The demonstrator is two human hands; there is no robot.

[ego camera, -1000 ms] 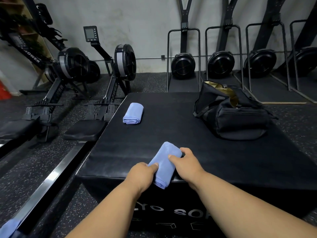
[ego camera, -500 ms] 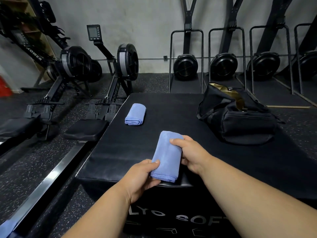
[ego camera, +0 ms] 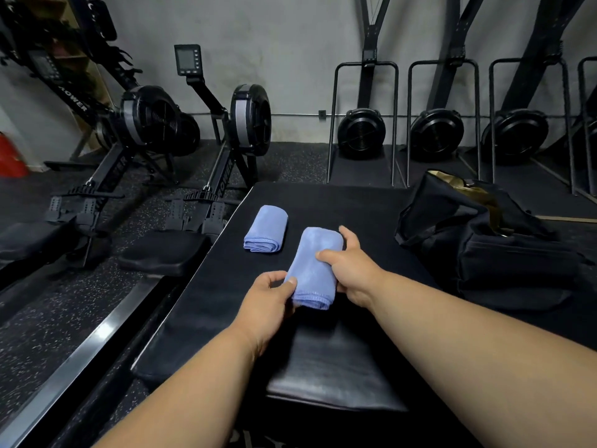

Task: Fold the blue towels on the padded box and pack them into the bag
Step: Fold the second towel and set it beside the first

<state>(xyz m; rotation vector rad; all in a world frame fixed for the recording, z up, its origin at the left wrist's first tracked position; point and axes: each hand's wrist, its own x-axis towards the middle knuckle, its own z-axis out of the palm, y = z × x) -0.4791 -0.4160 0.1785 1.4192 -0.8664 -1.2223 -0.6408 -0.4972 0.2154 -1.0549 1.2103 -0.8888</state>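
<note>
Blue towels are what we are handling: we are holding a folded blue towel [ego camera: 315, 268] above the near middle of the padded box [ego camera: 355, 208]. Our right hand [ego camera: 350, 265] is gripping its right side, thumb lying across the top and fingers curling around the far edge. Our left hand [ego camera: 269, 300] is pinching its near left corner, thumb on top and fingers underneath. The towel is lying lengthwise away from us, its stitched edges facing us at the near end.

A second folded towel [ego camera: 266, 228] is resting on the box just to the far left of the held one, close to the box's left edge and apart from both hands. The black bag [ego camera: 504, 253] is sitting on the right side of the box, its top gaping open and showing a tan lining. Rowing machines [ego camera: 226, 124] are standing on the floor to the left.
</note>
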